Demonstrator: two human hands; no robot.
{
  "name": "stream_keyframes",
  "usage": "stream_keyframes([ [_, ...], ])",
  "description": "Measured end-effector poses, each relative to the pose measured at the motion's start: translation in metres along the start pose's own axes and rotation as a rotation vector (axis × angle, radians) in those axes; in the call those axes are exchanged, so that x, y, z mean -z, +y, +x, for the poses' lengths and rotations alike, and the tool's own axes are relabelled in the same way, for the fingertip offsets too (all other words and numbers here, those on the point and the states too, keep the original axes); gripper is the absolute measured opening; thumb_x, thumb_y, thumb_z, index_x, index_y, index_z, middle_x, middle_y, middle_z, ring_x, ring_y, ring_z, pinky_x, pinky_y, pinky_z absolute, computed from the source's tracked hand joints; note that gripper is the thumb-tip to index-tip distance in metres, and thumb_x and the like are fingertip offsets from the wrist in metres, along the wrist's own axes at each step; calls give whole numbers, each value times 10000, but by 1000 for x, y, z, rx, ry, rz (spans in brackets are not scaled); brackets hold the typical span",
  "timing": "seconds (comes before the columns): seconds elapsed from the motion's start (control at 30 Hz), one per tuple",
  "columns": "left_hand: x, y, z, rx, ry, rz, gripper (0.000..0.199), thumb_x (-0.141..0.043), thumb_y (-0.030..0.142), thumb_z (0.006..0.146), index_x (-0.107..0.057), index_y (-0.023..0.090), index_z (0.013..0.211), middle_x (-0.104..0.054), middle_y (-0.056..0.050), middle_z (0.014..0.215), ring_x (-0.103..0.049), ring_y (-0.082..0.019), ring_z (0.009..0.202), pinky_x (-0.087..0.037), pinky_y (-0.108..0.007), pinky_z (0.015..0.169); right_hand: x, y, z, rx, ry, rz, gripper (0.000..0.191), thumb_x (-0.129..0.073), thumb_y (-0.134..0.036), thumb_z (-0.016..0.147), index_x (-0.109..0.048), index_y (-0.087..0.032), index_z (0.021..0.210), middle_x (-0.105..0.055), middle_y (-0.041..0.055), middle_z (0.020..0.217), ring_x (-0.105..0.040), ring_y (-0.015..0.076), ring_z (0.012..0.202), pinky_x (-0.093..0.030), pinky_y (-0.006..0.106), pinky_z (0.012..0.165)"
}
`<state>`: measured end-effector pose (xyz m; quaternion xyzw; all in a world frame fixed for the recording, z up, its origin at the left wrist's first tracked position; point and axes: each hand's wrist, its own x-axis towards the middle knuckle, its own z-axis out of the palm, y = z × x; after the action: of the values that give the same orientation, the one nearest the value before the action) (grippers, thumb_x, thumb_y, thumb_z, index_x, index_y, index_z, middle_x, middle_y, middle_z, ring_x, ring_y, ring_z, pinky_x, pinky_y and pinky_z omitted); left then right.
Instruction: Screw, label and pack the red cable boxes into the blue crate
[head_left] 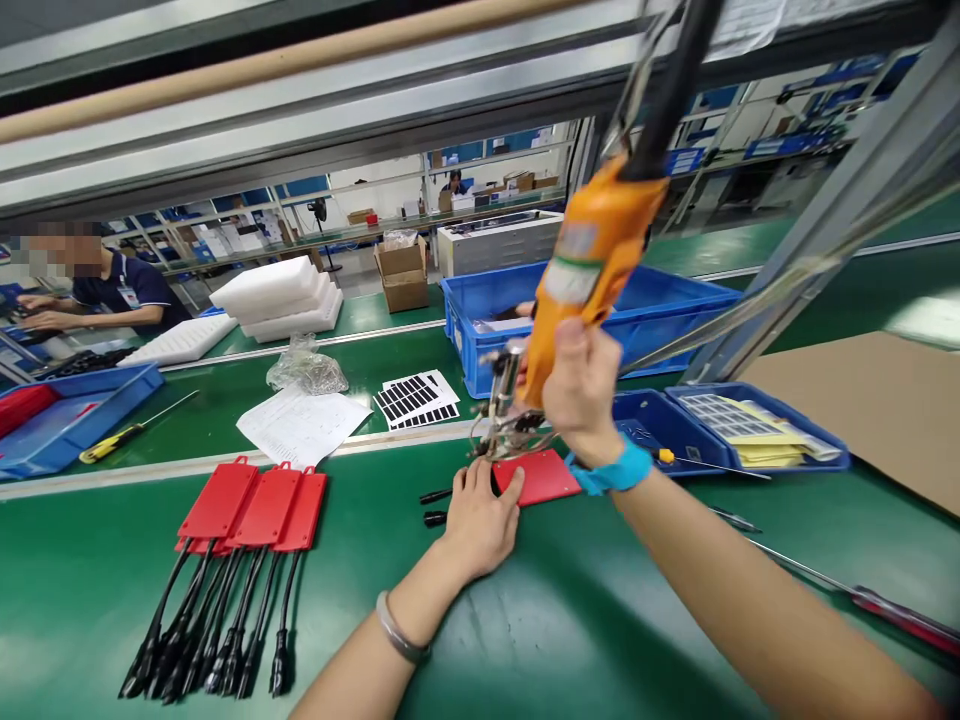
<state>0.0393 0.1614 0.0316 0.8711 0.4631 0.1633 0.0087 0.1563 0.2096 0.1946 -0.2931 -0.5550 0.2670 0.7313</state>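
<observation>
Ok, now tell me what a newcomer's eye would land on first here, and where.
First, the bright orange tool, tilted just right of centre and gripped by the right hand. Below it, the left hand rests at the left end of a flat red case. Next comes the cluster of red cases at lower left, their black cables trailing toward the wearer.

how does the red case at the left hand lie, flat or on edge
Flat: the red case lies broad face up on the bench, left hand touching it.
</observation>
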Motion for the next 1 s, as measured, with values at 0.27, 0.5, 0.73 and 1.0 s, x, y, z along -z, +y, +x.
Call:
stream_keyframes([
  [0.27,-10,-10,8,175,42,-246,460,-758,393,736,-642,219,1146,-539,-85,1076,-538,-251,982,-526,-371,808,14,-45,6,97,83,-2,440,-538,-613,874,-640,-200,988,-498,-27,530,-476,127,389,-414,249,334],
  [0.5,-16,-11,8,268,94,-313,488,-821,411,651,-611,190,1031,-551,-46,971,-574,-231,941,-540,-358,771,21,4,-35,-18,90,17,386,-551,-600,866,-655,-246,981,-524,-33,524,-488,134,385,-425,243,327],
  [0.73,-19,-12,6,269,106,-358,460,-806,405,672,-590,238,1042,-560,-35,1001,-587,-226,928,-547,-354,776,26,7,-37,-39,83,4,361,-545,-606,858,-658,-280,963,-511,-30,514,-517,156,414,-458,270,363],
  [1.0,-15,-12,6,220,123,-380,533,-816,382,665,-601,252,1136,-558,-55,1065,-577,-239,978,-547,-371,829,26,5,-37,-32,113,-5,422,-538,-631,849,-677,-245,948,-542,-26,535,-502,141,400,-426,261,342],
])
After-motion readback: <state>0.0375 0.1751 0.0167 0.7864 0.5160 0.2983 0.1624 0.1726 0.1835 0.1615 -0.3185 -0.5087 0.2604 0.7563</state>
